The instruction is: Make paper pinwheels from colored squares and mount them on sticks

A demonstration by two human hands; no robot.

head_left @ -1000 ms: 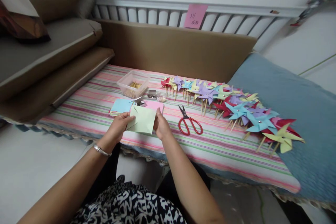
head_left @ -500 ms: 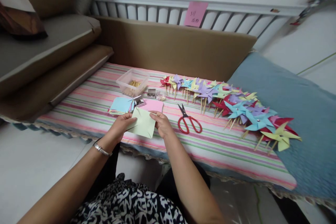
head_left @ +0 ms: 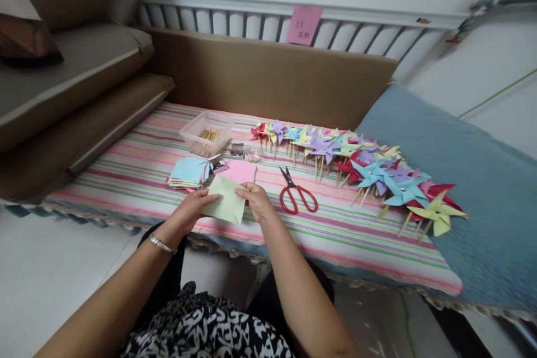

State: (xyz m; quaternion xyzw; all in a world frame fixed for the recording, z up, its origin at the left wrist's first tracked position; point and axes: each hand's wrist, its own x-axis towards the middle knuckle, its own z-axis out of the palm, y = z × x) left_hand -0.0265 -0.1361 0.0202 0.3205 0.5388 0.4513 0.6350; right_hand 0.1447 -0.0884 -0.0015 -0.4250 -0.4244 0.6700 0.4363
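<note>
A pale green paper square [head_left: 225, 201] with slits running in from its corners is held up between my two hands. My left hand [head_left: 193, 210] pinches its left edge, thumb on top. On the right edge, my right hand [head_left: 255, 201] grips it the same way. Just beyond the paper lie a stack of coloured paper squares [head_left: 188, 172], blue on top, and a pink paper pile [head_left: 240, 172]. A small open box of metal pins [head_left: 218, 165] rests between them. Red-handled scissors [head_left: 297, 193] lie to the right, blades slightly apart.
Behind the stacks stand a clear plastic tub [head_left: 206, 133] of short sticks, another small box [head_left: 237, 150] and a little clear bag [head_left: 252, 154]. Many finished paper pinwheels [head_left: 364, 162] spread along the right. A brown board [head_left: 268, 78] edges the striped cloth [head_left: 335, 246] at the back.
The view has shifted slightly, so the surroundings appear a little further left. Both hands keep hold of the green paper square, which has tilted slightly.
</note>
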